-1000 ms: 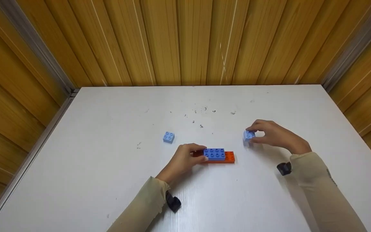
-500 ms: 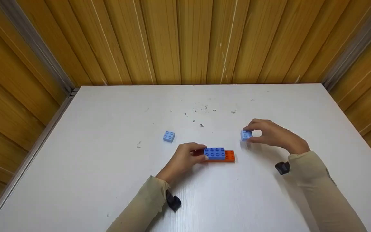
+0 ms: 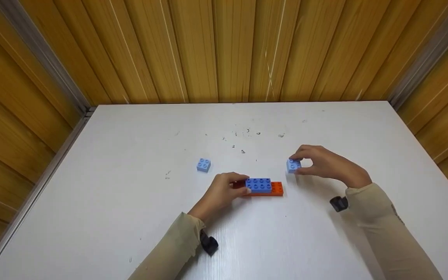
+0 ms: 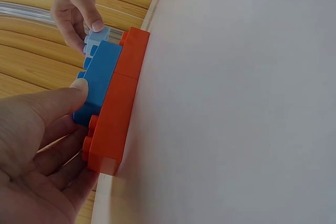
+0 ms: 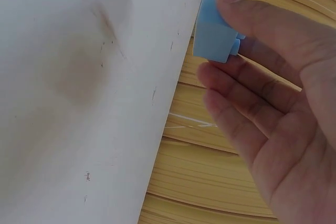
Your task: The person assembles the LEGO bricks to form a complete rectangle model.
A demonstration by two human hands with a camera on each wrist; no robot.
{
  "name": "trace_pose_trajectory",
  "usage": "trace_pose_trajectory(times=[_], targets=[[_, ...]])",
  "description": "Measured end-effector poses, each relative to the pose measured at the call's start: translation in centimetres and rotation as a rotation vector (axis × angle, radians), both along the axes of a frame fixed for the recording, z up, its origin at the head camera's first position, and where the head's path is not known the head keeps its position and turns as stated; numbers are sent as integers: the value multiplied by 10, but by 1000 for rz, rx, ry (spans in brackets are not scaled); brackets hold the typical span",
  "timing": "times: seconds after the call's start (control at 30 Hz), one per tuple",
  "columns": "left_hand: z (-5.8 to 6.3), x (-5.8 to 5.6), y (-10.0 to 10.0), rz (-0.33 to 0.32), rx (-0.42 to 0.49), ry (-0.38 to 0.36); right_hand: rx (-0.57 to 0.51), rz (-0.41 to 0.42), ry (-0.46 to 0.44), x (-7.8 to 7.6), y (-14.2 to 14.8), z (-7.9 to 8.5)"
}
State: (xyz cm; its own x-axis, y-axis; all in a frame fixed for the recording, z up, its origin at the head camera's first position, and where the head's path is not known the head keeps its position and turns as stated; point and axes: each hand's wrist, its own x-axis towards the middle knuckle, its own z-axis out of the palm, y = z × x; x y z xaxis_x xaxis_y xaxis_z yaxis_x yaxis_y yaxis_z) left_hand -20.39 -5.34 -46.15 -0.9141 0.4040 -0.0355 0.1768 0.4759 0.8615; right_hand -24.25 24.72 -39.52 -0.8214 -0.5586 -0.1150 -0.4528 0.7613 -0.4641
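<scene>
My left hand (image 3: 221, 194) pinches a blue two-by-four toy building brick (image 3: 259, 186) near its left end, thumb on its near side. That brick sits on top of two red bricks (image 4: 116, 103) set end to end on the table; red studs show past both its ends in the left wrist view. To the right, my right hand (image 3: 327, 165) pinches a light blue two-by-two brick (image 5: 216, 35) between thumb and fingers, studs up in the head view. It is apart from the red bricks, apparently just above the table. My left fingers partly hide the red bricks' left end.
Another light blue two-by-two brick (image 3: 203, 165) lies on the white table (image 3: 130, 202), behind and left of my left hand. Dark scuff marks dot the tabletop's far half. Wood-patterned panels (image 3: 231, 50) stand along the back and both sides.
My right hand has moved slightly left with the light blue brick, closer to the red bricks. The left hand and the blue brick have stayed in place.
</scene>
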Motion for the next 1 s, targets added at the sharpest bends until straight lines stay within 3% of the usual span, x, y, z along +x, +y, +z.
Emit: trace_pose_trajectory(times=[0.57,1.0], targets=[[0,0,-1,-6,7,18,-29,80,42,7,-10,1],[-1,0,0,-4,6,16,-23,108,21,10,-15,0]])
